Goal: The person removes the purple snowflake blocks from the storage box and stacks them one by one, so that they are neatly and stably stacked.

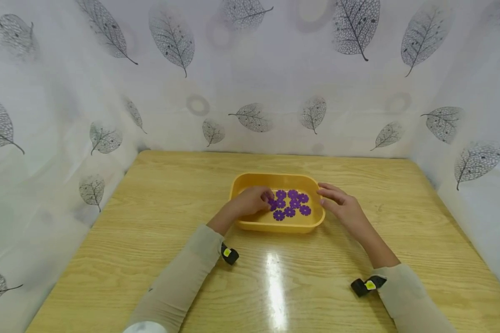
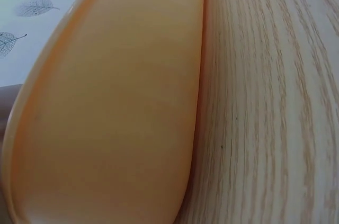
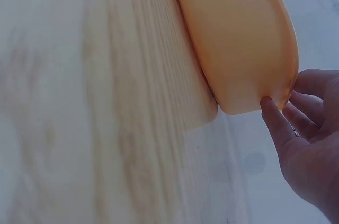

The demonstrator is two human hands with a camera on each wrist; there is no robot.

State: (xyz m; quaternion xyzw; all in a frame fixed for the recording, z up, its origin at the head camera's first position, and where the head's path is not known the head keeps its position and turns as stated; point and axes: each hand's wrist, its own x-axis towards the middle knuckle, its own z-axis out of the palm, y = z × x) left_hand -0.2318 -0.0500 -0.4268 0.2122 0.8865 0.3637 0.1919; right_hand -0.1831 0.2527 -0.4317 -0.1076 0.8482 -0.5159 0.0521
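A yellow container [image 1: 281, 228] holds several purple flower-shaped pieces [image 1: 289, 212]. Inside its left part is my left hand [image 1: 252, 201], fingers curled down, with thumb and forefinger pinching a purple piece at the left edge of the group. The left wrist view shows mostly the container's outer wall [image 2: 111, 97]; the hand is only a dark sliver at the left edge. My right hand [image 1: 346, 208] holds the container's right end. In the right wrist view, the thumb of the right hand [image 3: 310, 134] presses the outer wall [image 3: 238, 38] and the other fingertips reach over the rim.
The container stands on a light wooden table [image 1: 171, 185]. Behind and on both sides hangs a white curtain [image 1: 250, 78] with a grey leaf print. Small black devices with yellow marks sit at the left wrist [image 1: 229, 254] and right wrist [image 1: 367, 285].
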